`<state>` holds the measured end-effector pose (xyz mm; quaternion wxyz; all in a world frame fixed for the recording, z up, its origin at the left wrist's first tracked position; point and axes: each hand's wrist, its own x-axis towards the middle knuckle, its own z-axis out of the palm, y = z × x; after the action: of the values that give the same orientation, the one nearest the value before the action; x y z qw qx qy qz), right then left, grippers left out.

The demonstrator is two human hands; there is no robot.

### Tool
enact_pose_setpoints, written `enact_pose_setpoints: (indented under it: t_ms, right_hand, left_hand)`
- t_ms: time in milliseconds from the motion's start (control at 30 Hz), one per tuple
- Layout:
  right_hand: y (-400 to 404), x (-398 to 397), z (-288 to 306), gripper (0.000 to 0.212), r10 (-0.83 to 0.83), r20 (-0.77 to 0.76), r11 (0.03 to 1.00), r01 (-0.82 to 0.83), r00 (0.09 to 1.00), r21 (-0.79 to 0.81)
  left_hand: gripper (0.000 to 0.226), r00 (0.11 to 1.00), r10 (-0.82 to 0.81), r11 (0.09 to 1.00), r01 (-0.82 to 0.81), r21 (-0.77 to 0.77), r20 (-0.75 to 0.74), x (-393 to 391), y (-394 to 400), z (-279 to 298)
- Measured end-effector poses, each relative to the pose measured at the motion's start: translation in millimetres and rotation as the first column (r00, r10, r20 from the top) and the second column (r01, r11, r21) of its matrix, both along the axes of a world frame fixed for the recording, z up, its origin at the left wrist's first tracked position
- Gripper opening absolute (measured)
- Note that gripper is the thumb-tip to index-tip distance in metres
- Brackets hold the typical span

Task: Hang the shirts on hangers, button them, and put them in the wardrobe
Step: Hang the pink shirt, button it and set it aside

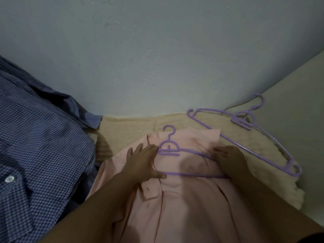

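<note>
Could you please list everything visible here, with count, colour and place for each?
pink shirt: one, pale pink, spread open at centre on the blanket
hanger: one, purple, lying in the pink shirt's collar area
spare hanger: at least one, purple, right of the pink shirt
checked shirt: one, blue and white, at left
blanket: one, cream, under the shirts
wall: pale blue-grey, behind
left hand: flat on the pink shirt
right hand: fingers curled at the hanger's right arm
</note>
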<state>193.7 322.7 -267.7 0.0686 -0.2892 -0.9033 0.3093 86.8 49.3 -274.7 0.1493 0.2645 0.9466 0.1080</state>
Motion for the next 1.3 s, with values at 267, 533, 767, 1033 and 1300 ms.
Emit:
enact_pose_setpoints:
  t_ms: [267, 533, 767, 1033, 1300]
  right_hand:
    - [18, 0, -2, 0.028, -0.047, 0.004, 0.99, 0.047, 0.999, -0.134]
    - [30, -8, 24, 0.03, -0.063, -0.183, 0.998, 0.058, 0.981, -0.029]
    - [-5, -20, 68, 0.029, -0.058, -0.2, 0.952, -0.007, 0.978, -0.306]
    - [-99, -28, 60, 0.019, -0.274, -0.306, 0.535, -0.12, 0.912, -0.836]
    - [-98, 13, 29, 0.032, -0.277, -0.086, 0.773, 0.17, 0.957, -0.611]
  left_hand:
    - [0.131, 0.999, -0.049, 0.999, 0.048, -0.014, -0.01, -11, -6, 0]
    - [0.122, 0.99, -0.072, 0.997, 0.067, -0.04, -0.12, -8, -23, 15]
    - [0.106, 0.987, 0.03, 0.994, -0.046, -0.095, -0.159, -6, -23, 22]
    - [0.109, 0.957, 0.185, 0.982, -0.171, 0.081, -0.224, 2, 28, 36]
    - [0.082, 0.803, 0.566, 0.593, -0.553, 0.584, 0.186, 85, 21, -2]
